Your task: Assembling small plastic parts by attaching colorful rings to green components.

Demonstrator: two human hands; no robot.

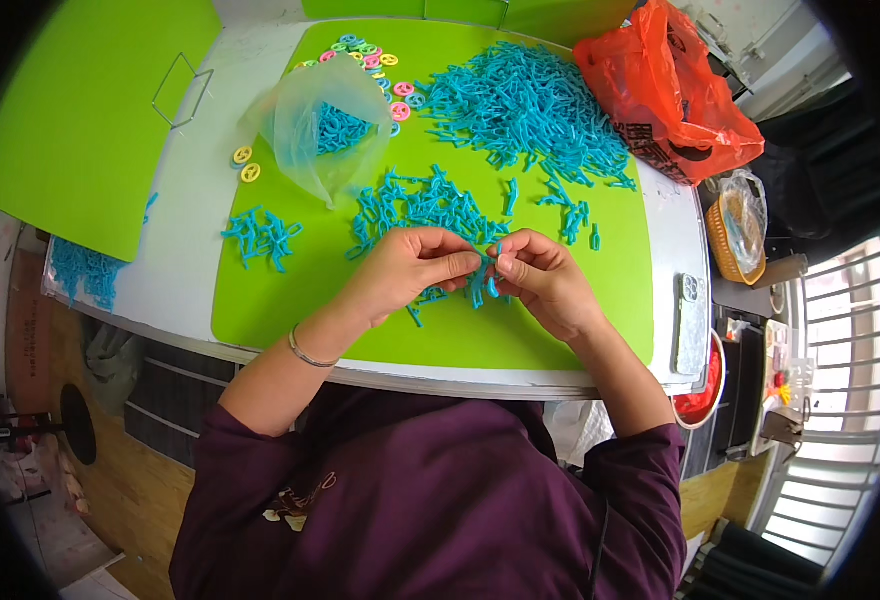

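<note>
My left hand (pixel 417 270) and my right hand (pixel 548 284) meet over the front part of a green mat (pixel 360 335). Both are closed in a pinch on small teal plastic pieces (pixel 478 289), some of which hang below the fingertips. Whether these pieces are joined together I cannot tell. Just beyond my hands lies a loose pile of the same teal pieces (pixel 425 203). A smaller cluster (pixel 261 238) sits to the left, and several single pieces (pixel 575 218) are scattered to the right.
A large teal heap (pixel 530 105) covers the back right, beside a red plastic bag (pixel 665 95). A clear bag (pixel 305 130) holds more teal pieces, with colourful small wheels (pixel 400 111) behind it. A phone (pixel 692 325) lies at the table's right edge.
</note>
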